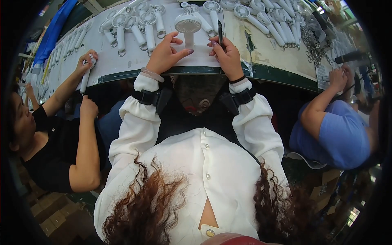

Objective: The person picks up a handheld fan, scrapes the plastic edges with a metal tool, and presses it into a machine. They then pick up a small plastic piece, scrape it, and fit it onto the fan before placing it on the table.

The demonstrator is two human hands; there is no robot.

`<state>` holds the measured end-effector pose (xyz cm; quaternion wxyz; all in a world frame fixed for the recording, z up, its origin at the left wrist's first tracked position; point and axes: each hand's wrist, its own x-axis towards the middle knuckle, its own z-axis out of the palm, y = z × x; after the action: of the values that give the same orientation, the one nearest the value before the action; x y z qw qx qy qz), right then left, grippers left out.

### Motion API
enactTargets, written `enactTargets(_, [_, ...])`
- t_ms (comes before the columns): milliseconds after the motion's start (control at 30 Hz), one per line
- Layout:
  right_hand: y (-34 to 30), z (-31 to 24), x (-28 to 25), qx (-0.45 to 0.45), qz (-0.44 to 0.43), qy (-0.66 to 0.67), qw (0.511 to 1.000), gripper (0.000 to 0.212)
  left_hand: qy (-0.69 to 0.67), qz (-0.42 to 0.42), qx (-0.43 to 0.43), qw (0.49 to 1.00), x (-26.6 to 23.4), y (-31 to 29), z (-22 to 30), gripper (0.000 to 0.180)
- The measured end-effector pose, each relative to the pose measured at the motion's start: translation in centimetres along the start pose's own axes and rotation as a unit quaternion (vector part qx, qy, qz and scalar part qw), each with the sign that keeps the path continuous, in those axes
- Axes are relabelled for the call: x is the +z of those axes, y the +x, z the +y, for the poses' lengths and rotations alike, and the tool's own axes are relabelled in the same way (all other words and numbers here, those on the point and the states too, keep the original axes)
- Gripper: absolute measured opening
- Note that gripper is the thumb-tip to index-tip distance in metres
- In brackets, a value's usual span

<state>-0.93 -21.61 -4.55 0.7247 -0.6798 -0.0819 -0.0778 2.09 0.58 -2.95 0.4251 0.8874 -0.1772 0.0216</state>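
Note:
A white handheld fan point(188, 27) stands upright on the white worktop in front of me, its round grille facing up toward me. Just left of its handle is my left hand point(164, 56), open, with thumb and fingers spread and nothing in them. The thumb tip points at the handle's lower part; a small gap seems to part them. To the right of the fan, my right hand point(226, 57) is closed around a slim black pen-like tool point(220, 32) that points up and away. Its lower end is hidden in my fingers.
Several white handheld fans point(148, 30) with wrist rings lie behind and left; more fans point(277, 24) are heaped at the right, beside a pile of metal clips point(314, 51). The dark green table edge point(196, 70) runs before me. At left a co-worker's hands point(87, 59) hold another fan; another person point(330, 126) sits right.

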Motion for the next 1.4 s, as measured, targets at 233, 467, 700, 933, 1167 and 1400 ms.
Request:
enactTargets(233, [0.3,0.1,-0.1,-0.001,0.002,-0.009,1.000,0.019,-0.009,0.002,0.005,1.000,0.1,0.4,0.0,0.067])
enactTargets(467, [0.5,0.0,-0.2,-0.031,0.003,-0.038,0.999,0.022,0.056,0.122,0.169,0.976,1.0,1.9,0.2,0.050])
enactTargets(700, [-1.6,-0.6,-1.3,0.015,0.020,0.011,1.000,0.020,-0.274,0.057,-0.035,0.960,-0.1,-0.5,2.6,0.042])
enactTargets(933, [-1.4,-1.5,-1.3,0.025,0.005,0.015,1.000,0.019,-0.269,0.216,0.031,0.938,-2.9,-0.8,-0.5,0.041])
enactTargets(1167, [-0.9,-1.6,-0.8,0.037,-0.006,0.018,0.999,0.019,-0.337,0.350,-0.168,0.858,-13.4,0.7,-6.6,0.039])
enactTargets(1400, [-1.5,-1.9,-0.1,0.052,0.008,0.041,0.998,0.018,-0.202,0.367,-0.195,0.887,-16.8,1.7,-10.0,0.041])
